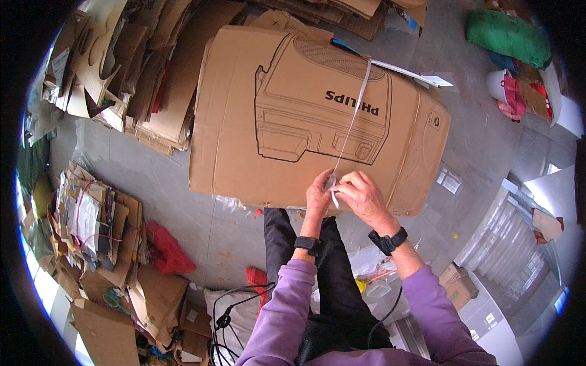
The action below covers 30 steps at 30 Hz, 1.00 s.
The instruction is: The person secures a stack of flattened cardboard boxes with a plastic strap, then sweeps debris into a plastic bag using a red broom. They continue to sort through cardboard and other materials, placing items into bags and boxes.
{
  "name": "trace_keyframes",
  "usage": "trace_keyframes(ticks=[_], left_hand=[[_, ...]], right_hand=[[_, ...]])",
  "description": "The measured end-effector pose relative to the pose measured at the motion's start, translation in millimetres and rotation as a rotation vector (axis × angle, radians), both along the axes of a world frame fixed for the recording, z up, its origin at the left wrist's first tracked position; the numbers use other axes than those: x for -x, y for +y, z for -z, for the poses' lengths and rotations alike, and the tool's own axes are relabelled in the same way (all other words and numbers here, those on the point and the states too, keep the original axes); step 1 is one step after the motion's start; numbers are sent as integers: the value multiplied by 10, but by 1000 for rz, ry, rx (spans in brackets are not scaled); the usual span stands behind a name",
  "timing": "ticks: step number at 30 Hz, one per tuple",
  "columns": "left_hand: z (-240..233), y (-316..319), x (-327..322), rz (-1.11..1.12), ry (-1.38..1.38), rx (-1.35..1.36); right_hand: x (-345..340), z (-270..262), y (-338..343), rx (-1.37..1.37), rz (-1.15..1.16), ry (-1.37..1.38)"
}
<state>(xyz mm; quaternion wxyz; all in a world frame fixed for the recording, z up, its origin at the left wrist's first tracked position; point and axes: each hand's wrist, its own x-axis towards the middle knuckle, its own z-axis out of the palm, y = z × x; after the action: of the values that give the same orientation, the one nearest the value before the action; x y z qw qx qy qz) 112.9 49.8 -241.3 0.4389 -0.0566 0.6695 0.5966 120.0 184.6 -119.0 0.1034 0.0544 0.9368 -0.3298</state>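
A flattened cardboard box printed with the Philips name and a line drawing of an appliance lies in front of me, on top of what looks like a stack. Across its right half runs a white tie strip, pulled straight from the far edge to the near edge. Close to the near edge, my left hand pinches the strip. Right beside it, my right hand grips a short loose end of the same strip. The fingers partly hide where the strands cross, so a knot cannot be made out.
Flattened cardboard stacks stand at the far left. A tied cardboard bundle and a red bag lie to the left. Black cables hang near my legs. A green sack and a white bucket sit at the far right.
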Motion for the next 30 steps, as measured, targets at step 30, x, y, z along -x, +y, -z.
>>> trace_keyframes(ticks=[30], left_hand=[[-229, -407, 0, 30, -57, 41]], right_hand=[[416, -44, -651, 435, 565, -306]])
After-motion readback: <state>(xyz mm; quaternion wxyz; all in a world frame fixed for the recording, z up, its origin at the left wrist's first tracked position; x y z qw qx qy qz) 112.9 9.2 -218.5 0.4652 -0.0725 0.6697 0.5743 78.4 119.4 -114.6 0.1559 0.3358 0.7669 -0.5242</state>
